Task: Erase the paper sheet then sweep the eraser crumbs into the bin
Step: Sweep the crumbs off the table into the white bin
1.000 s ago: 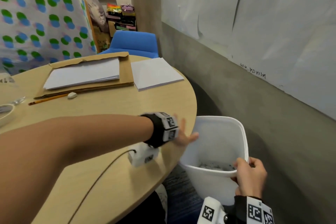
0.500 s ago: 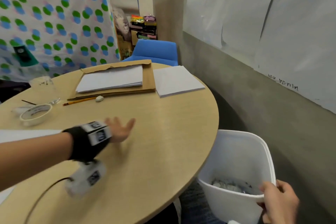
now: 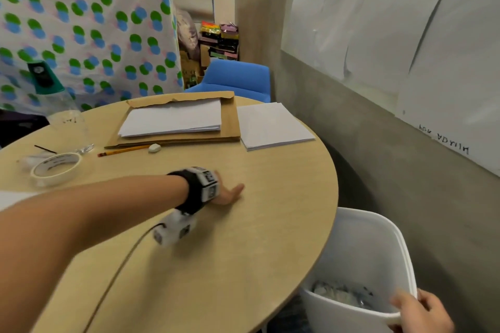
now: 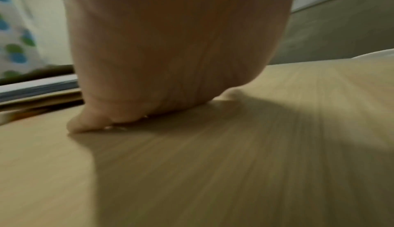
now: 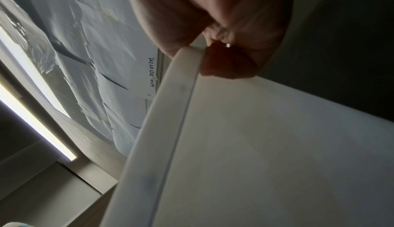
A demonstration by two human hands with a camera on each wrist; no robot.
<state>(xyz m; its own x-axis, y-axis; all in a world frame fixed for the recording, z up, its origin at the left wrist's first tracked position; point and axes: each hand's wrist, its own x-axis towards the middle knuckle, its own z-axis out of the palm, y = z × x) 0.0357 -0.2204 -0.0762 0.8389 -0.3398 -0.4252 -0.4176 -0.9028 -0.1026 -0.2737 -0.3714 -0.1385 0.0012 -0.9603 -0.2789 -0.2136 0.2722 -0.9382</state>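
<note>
Up top, from the head view, a round wooden table [image 3: 243, 238] is seen. The left hand [image 3: 227, 192] is laid flat on the tabletop, edge down, with the fingers straight and close together. Crumbs cannot be made out on the wood. A white bin [image 3: 378, 251] is held below the table's edge, on the right. It is plain white plastic with a rounded rim, and grey bits are seen at its bottom. Its near rim is gripped by the right hand [image 3: 422, 313]. Farther back on the table, a small white eraser [image 3: 154, 147] is seen just beside the tip of a pencil [image 3: 123, 150]. Behind them, a stack of paper [image 3: 173, 119] is laid on a brown envelope [image 3: 230, 121]. Another paper stack [image 3: 273, 126] lies to the right of it. A roll of tape [image 3: 55, 169] sits at the left.

From the left wrist view, the left hand [image 4: 170, 45] is seen pressed on the table [image 4: 234, 171], fingers together. The picture is blurred.

From the right wrist view, the rim of the bin [image 5: 170, 112] is pinched by the right hand [image 5: 224, 28], with the fingers [image 5: 228, 63] curled over the edge. The bin's side looks smooth and white.
</note>
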